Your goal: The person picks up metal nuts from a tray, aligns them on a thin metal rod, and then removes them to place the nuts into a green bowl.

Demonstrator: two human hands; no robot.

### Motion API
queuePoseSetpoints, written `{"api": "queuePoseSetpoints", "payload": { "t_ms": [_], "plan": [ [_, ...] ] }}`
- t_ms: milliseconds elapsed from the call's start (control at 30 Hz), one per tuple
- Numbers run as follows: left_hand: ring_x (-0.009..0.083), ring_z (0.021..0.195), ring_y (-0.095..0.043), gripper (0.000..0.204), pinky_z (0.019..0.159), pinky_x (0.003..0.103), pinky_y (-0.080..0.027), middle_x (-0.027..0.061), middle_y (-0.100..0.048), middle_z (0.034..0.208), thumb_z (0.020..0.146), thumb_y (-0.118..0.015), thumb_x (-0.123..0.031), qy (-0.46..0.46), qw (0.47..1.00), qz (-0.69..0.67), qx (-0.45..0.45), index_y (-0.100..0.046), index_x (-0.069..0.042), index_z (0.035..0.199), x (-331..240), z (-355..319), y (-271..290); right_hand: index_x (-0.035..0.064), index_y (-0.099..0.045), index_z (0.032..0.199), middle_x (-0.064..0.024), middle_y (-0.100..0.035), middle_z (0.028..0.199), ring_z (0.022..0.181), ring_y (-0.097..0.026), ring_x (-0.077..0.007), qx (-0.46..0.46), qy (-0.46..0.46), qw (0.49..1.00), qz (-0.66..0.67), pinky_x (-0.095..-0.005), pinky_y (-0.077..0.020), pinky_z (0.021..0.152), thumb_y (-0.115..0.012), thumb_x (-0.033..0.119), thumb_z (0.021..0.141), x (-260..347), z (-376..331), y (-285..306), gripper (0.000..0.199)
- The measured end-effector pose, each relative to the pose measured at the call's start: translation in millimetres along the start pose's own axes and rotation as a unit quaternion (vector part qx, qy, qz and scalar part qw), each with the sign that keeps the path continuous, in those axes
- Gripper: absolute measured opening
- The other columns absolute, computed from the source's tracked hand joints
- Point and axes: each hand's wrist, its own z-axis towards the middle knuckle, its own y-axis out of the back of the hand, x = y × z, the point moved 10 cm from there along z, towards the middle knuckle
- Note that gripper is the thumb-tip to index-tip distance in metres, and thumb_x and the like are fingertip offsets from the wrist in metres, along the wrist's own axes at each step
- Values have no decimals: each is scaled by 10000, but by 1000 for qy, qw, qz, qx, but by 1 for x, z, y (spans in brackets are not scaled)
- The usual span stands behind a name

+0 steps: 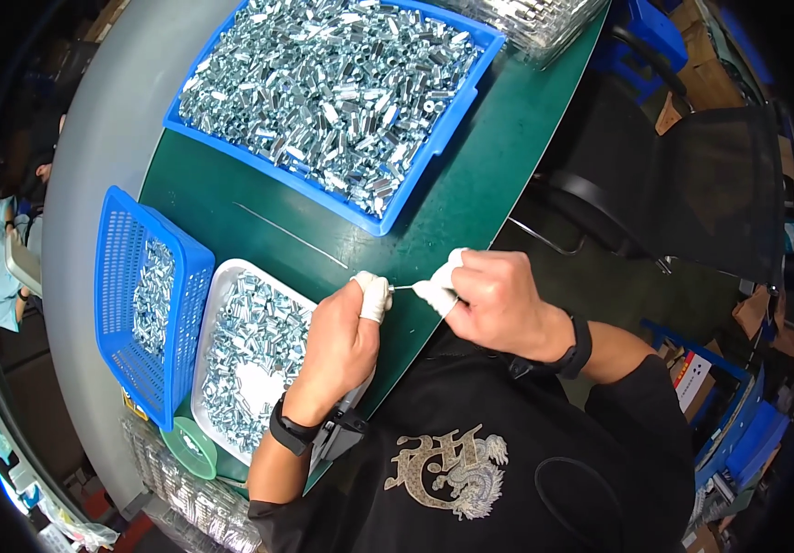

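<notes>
My left hand point(340, 336) is closed in a pinch, with white covers on its fingertips. A small metal piece point(389, 300) shows at those tips, mostly hidden by the fingers. Facing it, my right hand point(500, 297) is closed too, its thumb and finger also wrapped in white. The right fingers pinch a thin metal rod point(403, 287), which spans the short gap to the left fingertips. Just beyond my left hand a long thin wire point(291, 234) lies on the green tabletop point(471, 198).
A blue tray point(277, 175) heaped with hexagonal metal spacers stands at the back. To the left are a blue perforated basket point(196, 286) and a white tray point(220, 276) of small metal parts. A green round dish point(189, 448) sits near them. A black chair point(692, 184) stands right of the table.
</notes>
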Motion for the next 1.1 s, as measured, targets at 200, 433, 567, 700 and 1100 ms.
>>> {"api": "queuePoseSetpoints", "payload": {
  "t_ms": [200,433,567,700,1100],
  "plan": [
    [432,722,-563,290,630,452,-437,206,-580,750,1007,-452,-212,-8,999,46,7,-532,4,831,2,0,2,19,-648,661,-83,-549,573,426,-507,-223,50,-51,996,53,-337,-355,400,-781,72,737,-9,4,-10,162],
    [440,733,-568,303,635,469,-434,211,-586,757,1008,-445,-226,-10,999,32,25,-533,3,831,4,2,-2,19,-660,677,-78,-554,577,430,-509,-210,91,-70,990,86,-330,-350,402,-769,69,754,-16,-1,-20,143],
    [440,735,-572,309,642,475,-436,213,-589,759,1007,-447,-232,-4,999,43,7,-538,3,828,3,5,0,17,-670,693,-72,-546,569,429,-502,-200,59,-39,996,48,-325,-344,405,-763,70,764,-15,1,-12,128],
    [440,742,-577,310,647,478,-438,215,-594,761,1005,-449,-229,0,999,22,30,-542,5,824,3,4,-5,20,-669,699,-78,-563,591,455,-528,-231,91,-37,992,82,-340,-372,414,-756,83,757,-16,0,-15,123],
    [267,609,-523,349,590,364,-417,122,-543,670,1025,-420,-266,-31,999,17,9,-539,5,842,4,7,0,7,-674,711,-85,-550,578,434,-500,-220,57,-52,995,69,-329,-359,403,-743,44,750,-18,-1,-11,87]
  ]
}}
